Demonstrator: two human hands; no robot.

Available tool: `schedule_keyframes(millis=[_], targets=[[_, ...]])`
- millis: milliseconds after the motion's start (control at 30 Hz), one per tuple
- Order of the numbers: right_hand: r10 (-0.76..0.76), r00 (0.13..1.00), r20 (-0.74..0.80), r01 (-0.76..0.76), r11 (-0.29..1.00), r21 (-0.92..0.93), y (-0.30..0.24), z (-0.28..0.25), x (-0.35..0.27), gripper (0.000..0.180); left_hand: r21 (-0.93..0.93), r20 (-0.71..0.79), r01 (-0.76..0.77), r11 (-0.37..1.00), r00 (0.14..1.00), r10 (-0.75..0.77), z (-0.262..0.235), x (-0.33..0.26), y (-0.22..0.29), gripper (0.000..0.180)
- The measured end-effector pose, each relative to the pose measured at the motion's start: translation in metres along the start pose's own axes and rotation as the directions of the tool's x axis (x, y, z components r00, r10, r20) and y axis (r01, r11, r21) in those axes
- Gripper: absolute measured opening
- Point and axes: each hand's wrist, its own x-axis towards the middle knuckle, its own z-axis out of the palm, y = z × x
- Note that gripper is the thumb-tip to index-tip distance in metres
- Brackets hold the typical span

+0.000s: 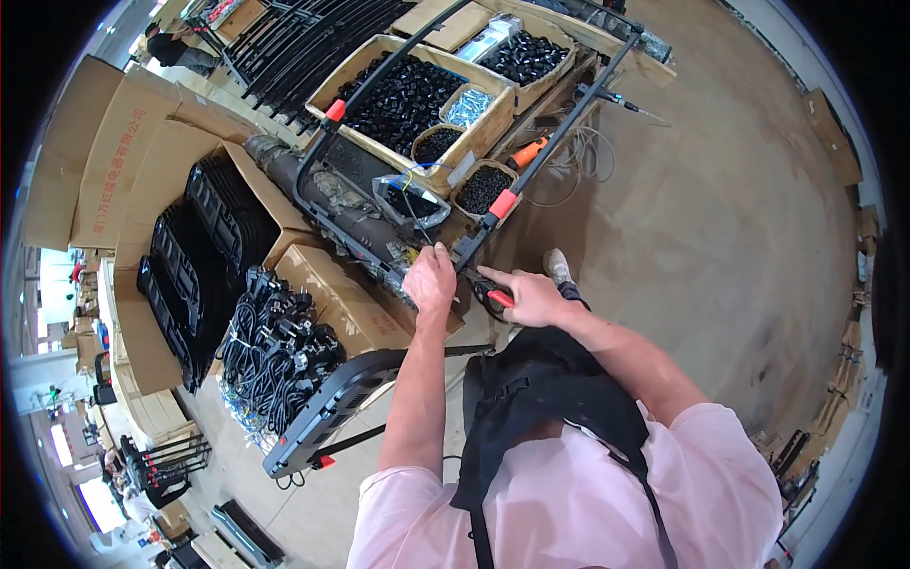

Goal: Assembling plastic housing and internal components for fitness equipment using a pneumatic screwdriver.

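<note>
My left hand (429, 278) is closed around a thin black cable (414, 213) at the near corner of a black tubular handle frame (393, 66) with red clamps (502, 203). My right hand (531, 296) grips a red-handled cutting tool (495, 297), its jaws close to the frame's lower bar beside my left hand. The frame lies over open boxes of parts. A black panel with a red knob (327, 412) leans below my left forearm.
Cardboard boxes of small black parts (403, 100) and silver screws (469, 106) sit ahead. A box of stacked black plastic pieces (204, 256) and a heap of coiled black power cords (275, 356) lie at left. An orange-handled tool (528, 152) rests near round bowls. A person works at far top left.
</note>
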Motion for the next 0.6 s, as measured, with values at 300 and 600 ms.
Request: schedule_keyframes(millis=[300, 600], targets=[[-0.128, 0.934, 0.334, -0.135, 0.738, 0.661, 0.077, 0.023, 0.032, 0.092, -0.053, -0.023, 0.017, 0.998, 1.0, -0.018, 0.002, -0.001, 0.006, 0.045], [-0.103, 0.986, 0.132, 0.093, 0.992, 0.08, 0.074, -0.031, 0.002, 0.038, -0.075, -0.016, 0.1, 0.992, 0.995, -0.102, 0.002, 0.005, 0.012, 0.045]])
